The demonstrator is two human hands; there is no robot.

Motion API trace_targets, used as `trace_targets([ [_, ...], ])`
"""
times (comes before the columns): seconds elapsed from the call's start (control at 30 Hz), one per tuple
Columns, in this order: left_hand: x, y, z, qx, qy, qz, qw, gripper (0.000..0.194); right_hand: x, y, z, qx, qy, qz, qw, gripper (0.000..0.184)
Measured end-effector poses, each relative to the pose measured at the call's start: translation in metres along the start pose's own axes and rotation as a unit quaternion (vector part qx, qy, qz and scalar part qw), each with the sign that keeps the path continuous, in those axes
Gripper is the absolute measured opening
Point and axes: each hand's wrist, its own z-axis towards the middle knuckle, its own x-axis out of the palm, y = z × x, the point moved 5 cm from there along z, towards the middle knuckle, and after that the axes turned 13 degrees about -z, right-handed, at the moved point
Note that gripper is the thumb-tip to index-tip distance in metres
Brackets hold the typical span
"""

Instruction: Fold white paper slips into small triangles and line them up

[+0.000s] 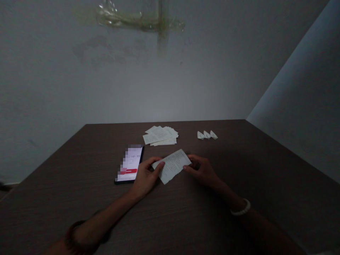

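Between my two hands is a printed slip of paper point(172, 165), tilted, with one ragged torn edge toward me. My left hand point(147, 176) pinches its left end, thumb on top and fingers underneath. At the right end, my right hand point(202, 169) grips the slip's edge between thumb and fingers; some fingertips are hidden behind the paper. Just left of my left hand lies a phone point(129, 164) with its screen lit. Beyond the slip, a loose pile of printed paper slips point(160, 135) rests on the table.
Three small folded white paper pieces point(207, 135) stand in a row at the back right of the dark wooden table point(239, 148). A grey wall point(170, 78) with a stained patch rises behind the table's far edge.
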Motion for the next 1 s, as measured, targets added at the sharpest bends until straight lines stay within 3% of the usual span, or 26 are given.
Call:
trace_targets([
  [0.13, 0.004, 0.002, -0.001, -0.037, 0.006, -0.061, 0.997, 0.02, 0.004, -0.005, 0.001, 0.025, 0.026, 0.075, 0.997, 0.02],
  [0.3, 0.019, 0.005, -0.006, -0.084, 0.133, -0.094, 0.983, 0.023, 0.006, -0.014, 0.002, 0.056, -0.005, 0.19, 0.98, 0.021],
  [0.37, 0.021, 0.006, -0.006, -0.088, 0.148, -0.099, 0.98, 0.023, 0.006, -0.014, 0.003, 0.055, -0.01, 0.181, 0.982, 0.023],
  [0.67, 0.011, 0.023, 0.002, -0.142, 0.027, -0.153, 0.978, 0.025, 0.006, -0.011, 0.002, 0.057, -0.013, 0.148, 0.987, 0.025],
  [0.87, 0.012, 0.017, 0.0, -0.126, 0.042, -0.159, 0.978, 0.022, 0.006, -0.016, 0.002, 0.081, -0.021, 0.149, 0.985, 0.022],
  [1.0, 0.009, 0.015, 0.001, -0.106, 0.02, -0.151, 0.983, 0.02, 0.007, -0.016, 0.002, 0.081, -0.01, 0.158, 0.984, 0.022],
])
